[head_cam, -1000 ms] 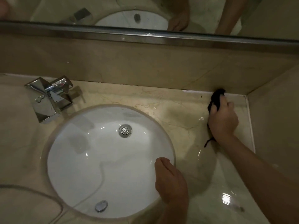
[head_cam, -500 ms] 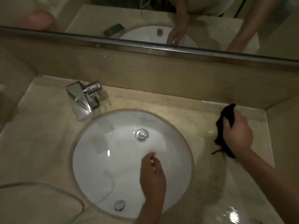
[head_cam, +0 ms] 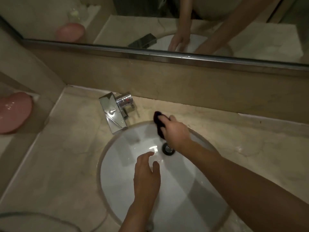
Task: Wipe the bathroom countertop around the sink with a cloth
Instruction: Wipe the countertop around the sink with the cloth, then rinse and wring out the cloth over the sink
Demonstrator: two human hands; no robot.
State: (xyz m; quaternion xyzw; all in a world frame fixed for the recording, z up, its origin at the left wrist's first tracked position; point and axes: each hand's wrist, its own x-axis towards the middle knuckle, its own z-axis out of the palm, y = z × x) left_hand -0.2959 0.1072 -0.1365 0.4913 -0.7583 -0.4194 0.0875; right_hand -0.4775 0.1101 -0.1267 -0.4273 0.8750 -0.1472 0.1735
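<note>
My right hand (head_cam: 177,131) grips a small black cloth (head_cam: 159,122) and presses it on the beige marble countertop (head_cam: 234,139) at the back rim of the round white sink (head_cam: 127,190), just right of the chrome faucet (head_cam: 115,113). Part of the cloth hangs over the sink edge. My left hand (head_cam: 146,174) hovers over the middle of the basin, fingers apart, holding nothing. The drain (head_cam: 168,149) shows beside my right wrist.
A pink basin (head_cam: 13,113) sits on a ledge at the far left. A mirror (head_cam: 150,22) with a metal lower frame runs above the backsplash. A thin cable (head_cam: 50,215) curves over the counter's front left. The counter right of the sink looks wet.
My right hand has carried the cloth from the back right corner leftward to the sink's back rim near the faucet. My left hand left the sink's right rim and moved over the basin.
</note>
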